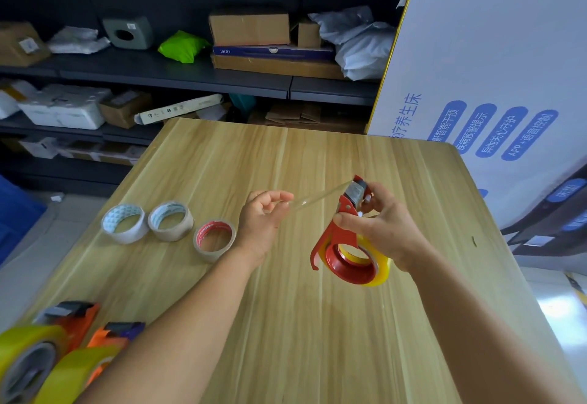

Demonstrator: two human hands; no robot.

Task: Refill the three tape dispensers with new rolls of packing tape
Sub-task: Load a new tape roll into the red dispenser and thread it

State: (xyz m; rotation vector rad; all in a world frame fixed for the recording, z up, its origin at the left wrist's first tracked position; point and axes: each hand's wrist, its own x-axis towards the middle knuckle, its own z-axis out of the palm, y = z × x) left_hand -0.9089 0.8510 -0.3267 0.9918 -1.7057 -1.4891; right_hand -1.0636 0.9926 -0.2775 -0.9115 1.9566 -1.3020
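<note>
Your right hand (386, 229) grips a red tape dispenser (341, 238) above the wooden table (317, 324), fingers curled round its upper frame near the dark grey cutter head. A glossy, yellowish clear roll of tape (376, 268) sits on the dispenser's round red hub. From the cutter a thin, see-through strip of tape (317, 197) stretches leftward to your left hand (263, 216), whose thumb and fingertips pinch its free end, the other fingers loosely curled. On the pale, streaky wood grain to the left lie three nearly spent rolls (168, 221) in a row, flat on their sides: two with whitish cardboard cores printed in blue-green, one with a core printed red, nearest your left wrist. At the near left corner two orange dispensers (79, 318) with dark grey heads lie side by side, each loaded with a full, shiny yellow roll. Behind the table, dark metal shelves (190, 70) hold cardboard boxes and soft plastic parcels.
</note>
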